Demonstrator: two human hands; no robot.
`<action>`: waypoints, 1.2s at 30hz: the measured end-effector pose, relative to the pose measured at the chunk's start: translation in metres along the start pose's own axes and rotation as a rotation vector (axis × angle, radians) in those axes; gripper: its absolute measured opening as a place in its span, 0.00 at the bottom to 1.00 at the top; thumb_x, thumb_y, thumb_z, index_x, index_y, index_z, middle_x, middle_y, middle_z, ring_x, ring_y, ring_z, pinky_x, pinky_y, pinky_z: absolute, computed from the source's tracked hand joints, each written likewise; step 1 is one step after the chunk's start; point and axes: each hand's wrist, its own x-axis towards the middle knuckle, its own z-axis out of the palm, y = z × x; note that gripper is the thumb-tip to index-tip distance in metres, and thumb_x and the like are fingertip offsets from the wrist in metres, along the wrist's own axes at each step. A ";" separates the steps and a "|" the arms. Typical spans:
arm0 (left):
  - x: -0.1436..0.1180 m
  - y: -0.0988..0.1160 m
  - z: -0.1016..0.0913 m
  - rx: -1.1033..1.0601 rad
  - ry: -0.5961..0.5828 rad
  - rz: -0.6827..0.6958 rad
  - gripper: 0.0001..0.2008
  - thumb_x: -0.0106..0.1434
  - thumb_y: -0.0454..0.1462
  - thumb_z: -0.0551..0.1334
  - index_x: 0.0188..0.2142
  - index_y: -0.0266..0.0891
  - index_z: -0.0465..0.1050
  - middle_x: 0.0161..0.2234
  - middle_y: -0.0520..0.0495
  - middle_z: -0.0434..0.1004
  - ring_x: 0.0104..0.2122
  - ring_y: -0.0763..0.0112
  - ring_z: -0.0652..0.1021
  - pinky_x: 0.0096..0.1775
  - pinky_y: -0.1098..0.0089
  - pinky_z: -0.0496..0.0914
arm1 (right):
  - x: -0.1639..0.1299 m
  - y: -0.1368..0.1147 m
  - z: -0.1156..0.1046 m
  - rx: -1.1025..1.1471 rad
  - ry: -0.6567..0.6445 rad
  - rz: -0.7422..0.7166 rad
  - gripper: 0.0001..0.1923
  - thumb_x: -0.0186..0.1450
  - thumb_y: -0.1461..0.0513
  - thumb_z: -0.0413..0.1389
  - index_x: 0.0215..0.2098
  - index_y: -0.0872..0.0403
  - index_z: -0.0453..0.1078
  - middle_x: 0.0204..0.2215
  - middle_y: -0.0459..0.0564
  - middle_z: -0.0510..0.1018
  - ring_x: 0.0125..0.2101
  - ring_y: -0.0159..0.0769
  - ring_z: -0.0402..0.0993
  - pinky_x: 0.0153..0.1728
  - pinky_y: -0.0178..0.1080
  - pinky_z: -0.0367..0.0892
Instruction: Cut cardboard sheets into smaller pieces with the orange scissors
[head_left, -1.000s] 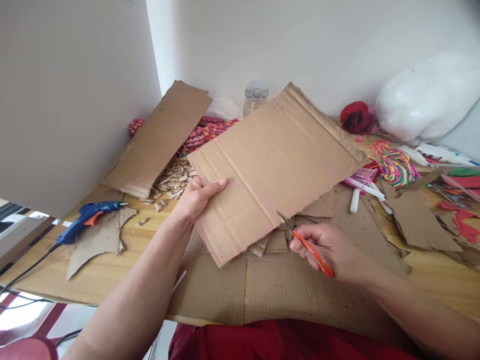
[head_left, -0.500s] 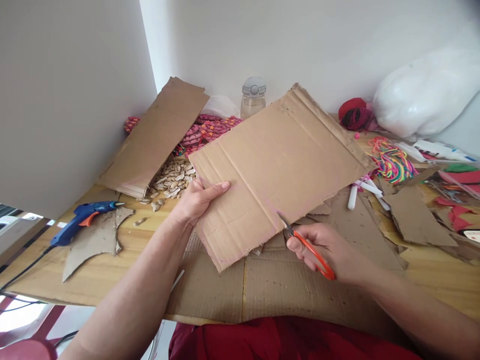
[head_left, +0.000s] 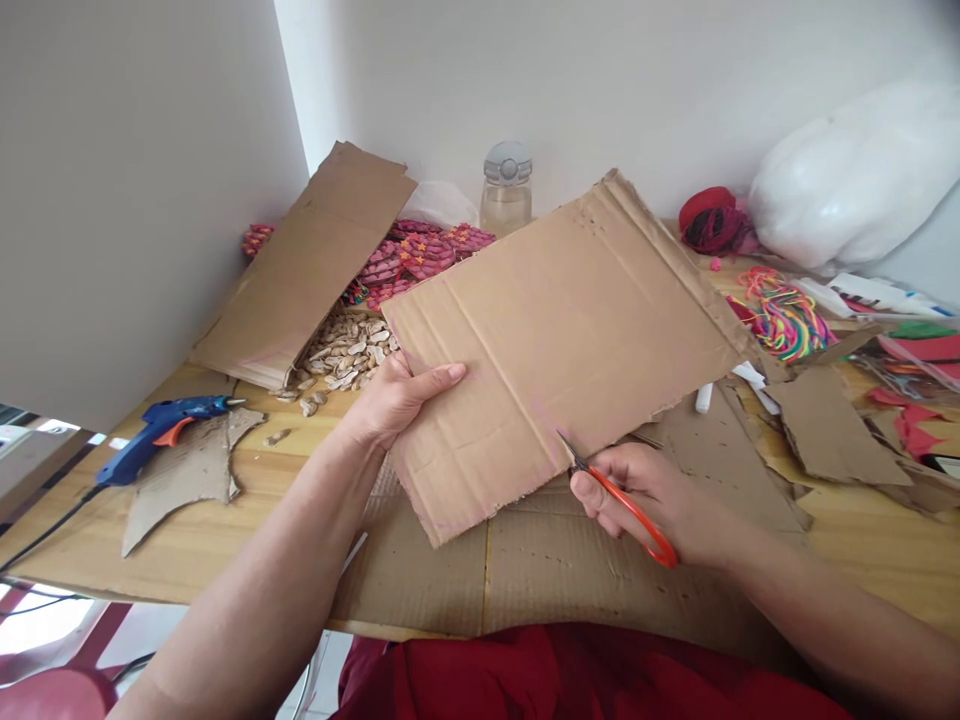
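The left hand (head_left: 390,400) grips the near left edge of a cardboard sheet (head_left: 570,330), thumb on top, holding it tilted above the table (head_left: 225,500). The right hand (head_left: 660,495) is closed around orange scissors (head_left: 619,500), whose blade tips meet the sheet's near edge. To the left lie a glue gun (head_left: 154,445) and cardboard scraps (head_left: 187,475); seeds (head_left: 349,355) and a bottle (head_left: 506,190) sit behind.

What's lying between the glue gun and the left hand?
In the head view, a cardboard scrap lies beside the glue gun; then bare table up to the left hand.
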 end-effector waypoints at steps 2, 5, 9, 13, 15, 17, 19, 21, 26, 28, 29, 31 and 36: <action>-0.001 0.000 0.001 0.003 0.008 -0.003 0.24 0.48 0.39 0.77 0.45 0.35 0.80 0.41 0.38 0.85 0.41 0.46 0.84 0.44 0.55 0.81 | 0.000 0.001 0.000 0.018 -0.020 0.006 0.25 0.68 0.44 0.55 0.23 0.52 0.60 0.17 0.40 0.61 0.19 0.29 0.55 0.23 0.35 0.54; -0.002 0.002 0.002 0.011 0.019 -0.008 0.25 0.48 0.39 0.77 0.46 0.34 0.79 0.41 0.38 0.85 0.42 0.44 0.84 0.45 0.53 0.80 | 0.001 0.005 0.000 0.100 -0.031 0.043 0.26 0.68 0.44 0.55 0.23 0.52 0.58 0.17 0.40 0.61 0.19 0.28 0.54 0.21 0.34 0.52; -0.002 0.004 0.000 0.034 0.003 -0.019 0.26 0.50 0.40 0.76 0.48 0.34 0.77 0.44 0.38 0.84 0.45 0.45 0.83 0.46 0.54 0.80 | 0.003 0.007 0.002 0.158 0.000 0.129 0.25 0.67 0.44 0.58 0.24 0.53 0.61 0.18 0.41 0.64 0.18 0.27 0.58 0.19 0.32 0.52; -0.002 0.005 -0.002 0.039 0.022 -0.009 0.25 0.50 0.40 0.76 0.47 0.36 0.77 0.46 0.39 0.84 0.45 0.46 0.83 0.46 0.55 0.80 | 0.005 0.006 0.007 0.244 0.042 0.124 0.24 0.63 0.44 0.61 0.25 0.53 0.62 0.17 0.40 0.62 0.18 0.27 0.56 0.19 0.32 0.51; -0.002 0.006 -0.001 0.032 0.020 -0.010 0.25 0.50 0.40 0.76 0.47 0.35 0.78 0.45 0.39 0.84 0.44 0.47 0.84 0.46 0.55 0.81 | 0.006 0.005 0.008 0.254 0.046 0.084 0.25 0.63 0.43 0.61 0.25 0.53 0.62 0.17 0.39 0.61 0.18 0.27 0.55 0.19 0.33 0.51; -0.002 0.005 0.001 0.015 0.005 -0.025 0.26 0.50 0.39 0.76 0.48 0.35 0.77 0.45 0.39 0.84 0.44 0.47 0.84 0.45 0.56 0.81 | 0.005 0.002 0.008 0.215 0.055 0.057 0.27 0.64 0.41 0.59 0.24 0.53 0.62 0.16 0.39 0.61 0.17 0.27 0.53 0.19 0.33 0.49; -0.003 0.003 0.004 0.013 -0.017 -0.045 0.26 0.50 0.39 0.76 0.48 0.35 0.77 0.46 0.38 0.84 0.45 0.46 0.83 0.46 0.55 0.81 | 0.003 -0.003 0.005 0.166 0.057 0.071 0.30 0.65 0.38 0.55 0.23 0.53 0.63 0.15 0.40 0.62 0.17 0.27 0.52 0.19 0.34 0.47; -0.003 0.000 0.006 0.023 -0.030 -0.047 0.26 0.51 0.39 0.76 0.48 0.34 0.77 0.47 0.37 0.84 0.46 0.46 0.83 0.46 0.56 0.80 | 0.001 -0.007 0.002 0.132 0.039 0.111 0.33 0.65 0.35 0.52 0.21 0.54 0.64 0.14 0.42 0.64 0.17 0.27 0.54 0.19 0.34 0.49; -0.004 -0.003 0.007 0.036 -0.017 -0.022 0.28 0.50 0.40 0.76 0.50 0.34 0.75 0.47 0.37 0.83 0.48 0.45 0.82 0.48 0.55 0.80 | -0.001 -0.009 -0.002 0.071 0.019 0.079 0.31 0.65 0.38 0.54 0.22 0.54 0.66 0.17 0.43 0.67 0.19 0.29 0.59 0.22 0.35 0.52; -0.003 -0.003 0.008 0.041 -0.019 -0.008 0.29 0.50 0.40 0.76 0.51 0.34 0.75 0.47 0.37 0.83 0.47 0.45 0.82 0.48 0.54 0.79 | 0.000 -0.009 -0.001 0.071 0.020 0.070 0.29 0.66 0.39 0.54 0.22 0.54 0.66 0.17 0.43 0.66 0.20 0.29 0.58 0.23 0.35 0.52; -0.003 -0.003 0.008 0.041 -0.019 0.000 0.30 0.50 0.40 0.76 0.51 0.35 0.75 0.47 0.38 0.83 0.47 0.45 0.82 0.48 0.54 0.79 | 0.000 -0.010 -0.002 0.072 0.017 0.079 0.29 0.66 0.39 0.55 0.22 0.53 0.65 0.17 0.43 0.66 0.20 0.29 0.58 0.23 0.35 0.52; -0.003 -0.003 0.008 0.037 -0.002 0.012 0.28 0.50 0.40 0.76 0.50 0.35 0.76 0.46 0.39 0.84 0.46 0.47 0.83 0.47 0.55 0.80 | 0.002 -0.014 -0.004 0.063 -0.003 0.087 0.28 0.65 0.41 0.57 0.22 0.53 0.65 0.18 0.43 0.66 0.21 0.29 0.58 0.23 0.35 0.53; -0.001 0.000 0.003 0.021 0.024 0.008 0.25 0.50 0.40 0.75 0.47 0.35 0.78 0.41 0.39 0.85 0.42 0.47 0.84 0.45 0.56 0.81 | 0.003 -0.023 -0.021 0.076 -0.140 -0.021 0.22 0.64 0.44 0.60 0.31 0.54 0.70 0.25 0.47 0.73 0.27 0.33 0.66 0.28 0.35 0.60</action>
